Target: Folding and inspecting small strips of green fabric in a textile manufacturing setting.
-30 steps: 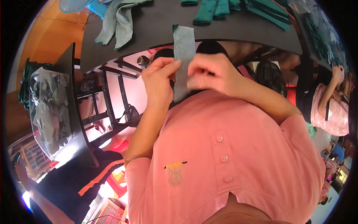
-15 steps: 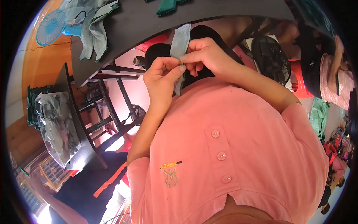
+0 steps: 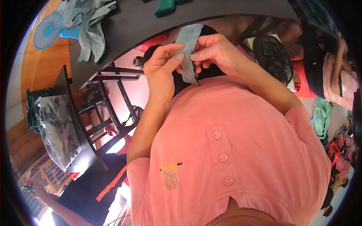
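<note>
A narrow strip of grey-green fabric (image 3: 188, 34) with a dark edge is held up over my lap, just short of the table. My left hand (image 3: 160, 62) pinches its left side between thumb and fingers. From the other side, my right hand (image 3: 218, 53) grips the dark right edge, thumb on top and the fingers curled behind. The strip's lower end hangs in a point between my hands and my pink shirt (image 3: 188, 113). Part of the cloth behind the fingers is hidden.
The dark table (image 3: 128, 35) bears a blue fan (image 3: 48, 31), grey-green fabric pieces (image 3: 92, 35) and a dark green piece (image 3: 164, 6). A clear bag of fabric (image 3: 58, 128) lies on another dark surface at left. A black backpack (image 3: 272, 58) and red stool (image 3: 301, 79) stand right; people are nearby.
The strip has been turned and spread flatter, showing more of its face. My hands have moved slightly apart, and the lower end has swung right.
</note>
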Tool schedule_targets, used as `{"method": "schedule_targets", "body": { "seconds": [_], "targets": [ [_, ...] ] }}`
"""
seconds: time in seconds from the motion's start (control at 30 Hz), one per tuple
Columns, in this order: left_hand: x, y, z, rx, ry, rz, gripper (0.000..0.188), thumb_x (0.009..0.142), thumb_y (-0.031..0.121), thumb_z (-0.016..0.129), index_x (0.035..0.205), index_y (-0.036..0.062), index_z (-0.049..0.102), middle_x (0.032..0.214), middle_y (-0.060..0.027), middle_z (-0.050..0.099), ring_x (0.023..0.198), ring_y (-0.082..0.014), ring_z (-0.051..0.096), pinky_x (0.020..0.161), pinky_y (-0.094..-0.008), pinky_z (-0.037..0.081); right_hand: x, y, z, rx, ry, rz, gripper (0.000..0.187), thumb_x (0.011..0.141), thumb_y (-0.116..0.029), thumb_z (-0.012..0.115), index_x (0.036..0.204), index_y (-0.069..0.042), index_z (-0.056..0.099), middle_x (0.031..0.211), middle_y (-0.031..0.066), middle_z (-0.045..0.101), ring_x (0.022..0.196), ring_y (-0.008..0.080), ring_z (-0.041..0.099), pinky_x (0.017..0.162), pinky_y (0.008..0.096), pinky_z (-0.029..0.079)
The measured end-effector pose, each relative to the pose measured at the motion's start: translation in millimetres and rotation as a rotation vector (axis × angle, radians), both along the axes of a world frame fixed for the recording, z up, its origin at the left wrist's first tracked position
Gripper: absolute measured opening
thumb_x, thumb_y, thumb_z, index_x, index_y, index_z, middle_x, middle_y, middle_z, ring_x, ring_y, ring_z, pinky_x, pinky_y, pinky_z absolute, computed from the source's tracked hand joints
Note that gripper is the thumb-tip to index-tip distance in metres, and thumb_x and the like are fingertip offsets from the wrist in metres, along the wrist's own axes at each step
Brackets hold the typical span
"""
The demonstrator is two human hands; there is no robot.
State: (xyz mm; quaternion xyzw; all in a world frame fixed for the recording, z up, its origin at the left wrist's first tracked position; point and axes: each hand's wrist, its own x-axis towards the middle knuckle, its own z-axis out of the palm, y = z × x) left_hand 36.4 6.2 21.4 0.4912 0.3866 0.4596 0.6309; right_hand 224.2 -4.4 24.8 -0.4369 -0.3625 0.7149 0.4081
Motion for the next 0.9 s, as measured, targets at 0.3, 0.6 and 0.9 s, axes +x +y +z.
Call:
{"method": "schedule_targets", "body": {
  "seconds": [0.3, 0.6, 0.9],
  "targets": [
    [10.6, -1.6, -6.3, -0.237, -0.163, 0.053, 0.013, 0.086, -0.006, 0.060, 0.098, -0.0047, 0.062, 0.084, -0.0082, 0.061, 0.065, -0.0158, 0.057, 0.056, -0.0269, 0.047, 7.1, -3.2, -7.5, -0.009, -0.081, 0.019, 0.015, 0.083, -0.017, 0.070, 0.079, -0.005, 0.063, 0.069, 0.0034, 0.065, 0.055, 0.0118, 0.061, 0.052, 0.0230, 0.041],
    [9.2, -2.5, -20.7, -0.339, -0.312, 0.054, 0.009, 0.087, -0.005, 0.060, 0.095, -0.0029, 0.062, 0.087, -0.0099, 0.063, 0.067, -0.0178, 0.060, 0.056, -0.0305, 0.049, 8.8, -5.2, -7.6, -0.068, -0.060, 0.032, 0.021, 0.086, -0.022, 0.069, 0.074, -0.007, 0.060, 0.068, 0.0031, 0.065, 0.054, 0.0122, 0.061, 0.052, 0.0230, 0.040],
    [18.2, -8.7, -20.5, 0.262, 0.274, 0.052, 0.013, 0.083, 0.002, 0.071, 0.094, -0.0010, 0.067, 0.084, -0.0030, 0.060, 0.070, -0.0104, 0.058, 0.058, -0.0241, 0.048, 12.9, -6.2, -8.5, -0.005, -0.097, -0.076, 0.014, 0.083, -0.016, 0.067, 0.081, -0.003, 0.066, 0.068, 0.0044, 0.063, 0.056, 0.0134, 0.062, 0.054, 0.0237, 0.042]
  ]
}}
